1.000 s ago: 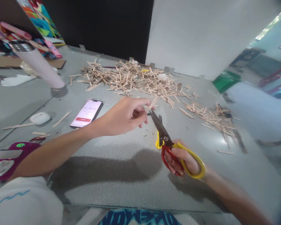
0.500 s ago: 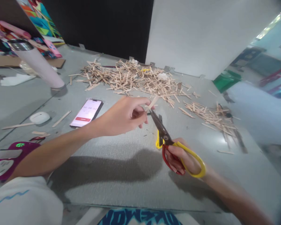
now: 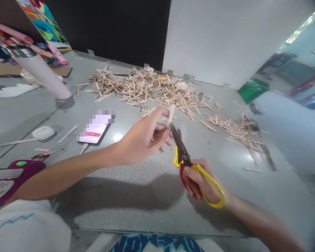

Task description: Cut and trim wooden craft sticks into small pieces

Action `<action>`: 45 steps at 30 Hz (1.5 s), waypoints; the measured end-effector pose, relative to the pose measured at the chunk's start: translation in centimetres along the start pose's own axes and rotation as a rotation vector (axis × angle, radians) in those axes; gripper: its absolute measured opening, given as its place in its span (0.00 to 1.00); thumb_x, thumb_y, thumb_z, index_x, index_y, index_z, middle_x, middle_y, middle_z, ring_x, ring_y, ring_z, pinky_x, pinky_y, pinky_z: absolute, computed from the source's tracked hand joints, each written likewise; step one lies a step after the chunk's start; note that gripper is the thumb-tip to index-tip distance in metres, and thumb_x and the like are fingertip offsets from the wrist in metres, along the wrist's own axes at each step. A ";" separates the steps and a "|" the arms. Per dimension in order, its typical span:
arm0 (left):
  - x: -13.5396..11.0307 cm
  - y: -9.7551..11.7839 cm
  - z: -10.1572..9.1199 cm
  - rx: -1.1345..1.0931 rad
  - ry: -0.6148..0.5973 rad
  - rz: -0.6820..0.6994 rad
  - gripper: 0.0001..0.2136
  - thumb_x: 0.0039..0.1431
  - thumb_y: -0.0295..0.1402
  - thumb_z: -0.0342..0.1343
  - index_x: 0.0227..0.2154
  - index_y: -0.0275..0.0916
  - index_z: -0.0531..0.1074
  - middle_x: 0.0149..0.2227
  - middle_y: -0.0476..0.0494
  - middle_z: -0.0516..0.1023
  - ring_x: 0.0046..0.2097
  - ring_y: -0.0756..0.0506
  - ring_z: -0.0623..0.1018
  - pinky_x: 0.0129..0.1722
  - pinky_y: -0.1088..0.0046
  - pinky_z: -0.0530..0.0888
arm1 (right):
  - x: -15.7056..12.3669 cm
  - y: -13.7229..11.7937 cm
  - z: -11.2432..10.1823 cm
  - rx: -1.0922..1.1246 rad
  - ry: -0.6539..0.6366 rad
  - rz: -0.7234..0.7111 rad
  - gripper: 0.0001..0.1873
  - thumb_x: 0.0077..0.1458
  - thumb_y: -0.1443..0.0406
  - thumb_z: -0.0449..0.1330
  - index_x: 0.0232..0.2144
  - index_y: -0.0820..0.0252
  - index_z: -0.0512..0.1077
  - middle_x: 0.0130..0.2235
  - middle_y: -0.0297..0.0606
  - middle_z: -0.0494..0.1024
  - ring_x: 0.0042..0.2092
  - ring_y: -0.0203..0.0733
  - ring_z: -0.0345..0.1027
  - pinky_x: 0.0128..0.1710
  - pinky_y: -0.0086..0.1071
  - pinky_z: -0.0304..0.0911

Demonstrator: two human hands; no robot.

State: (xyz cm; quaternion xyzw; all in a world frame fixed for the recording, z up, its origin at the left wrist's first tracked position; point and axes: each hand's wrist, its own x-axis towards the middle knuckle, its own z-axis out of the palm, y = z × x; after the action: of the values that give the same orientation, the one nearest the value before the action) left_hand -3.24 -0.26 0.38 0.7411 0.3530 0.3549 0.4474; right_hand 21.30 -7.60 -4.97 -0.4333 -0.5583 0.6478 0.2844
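Observation:
My left hand (image 3: 140, 140) pinches a flat wooden craft stick (image 3: 171, 112) between thumb and fingers, its end pointing up and away from me. My right hand (image 3: 206, 180) is closed around the handles of a pair of scissors (image 3: 180, 145), one yellow and one red. The dark blades point up and left, and their tips meet the stick at my left fingers. Whether they bite into the wood I cannot tell. Under the scissors lies a yellow and black object (image 3: 176, 159), mostly hidden.
A heap of wooden sticks (image 3: 136, 85) spreads along the back of the grey table, with a smaller pile (image 3: 233, 131) at the right. To the left are a phone (image 3: 97, 129) with a cable, a white earbud case (image 3: 43, 133), a pale bottle (image 3: 42, 71) and a purple device (image 3: 18, 178).
My left hand has moved slightly lower and turned the stick more upright. The scissors' handles have swung down and a little left, and the blades look more closed.

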 end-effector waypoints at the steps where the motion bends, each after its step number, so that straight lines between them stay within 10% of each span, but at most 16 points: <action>1: -0.1 0.0 0.0 0.013 0.005 0.005 0.10 0.75 0.34 0.55 0.53 0.44 0.60 0.36 0.46 0.87 0.38 0.45 0.89 0.30 0.77 0.83 | 0.0 -0.2 0.2 -0.002 0.002 0.011 0.32 0.68 0.44 0.63 0.19 0.54 0.64 0.12 0.26 0.63 0.13 0.31 0.53 0.14 0.27 0.50; 45: 0.6 0.5 -2.9 0.423 -0.046 0.138 0.12 0.66 0.27 0.56 0.47 0.41 0.82 0.24 0.55 0.78 0.23 0.53 0.72 0.26 0.76 0.64 | -0.1 -0.5 -1.5 0.005 -0.136 0.004 0.36 0.70 0.46 0.58 0.13 0.53 0.64 0.09 0.29 0.60 0.14 0.34 0.54 0.17 0.30 0.55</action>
State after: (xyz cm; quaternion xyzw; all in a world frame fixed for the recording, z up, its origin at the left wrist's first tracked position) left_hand -5.30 1.23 2.02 0.8486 0.3578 0.2859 0.2647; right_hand 22.60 -6.85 -4.41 -0.3888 -0.5736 0.6778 0.2457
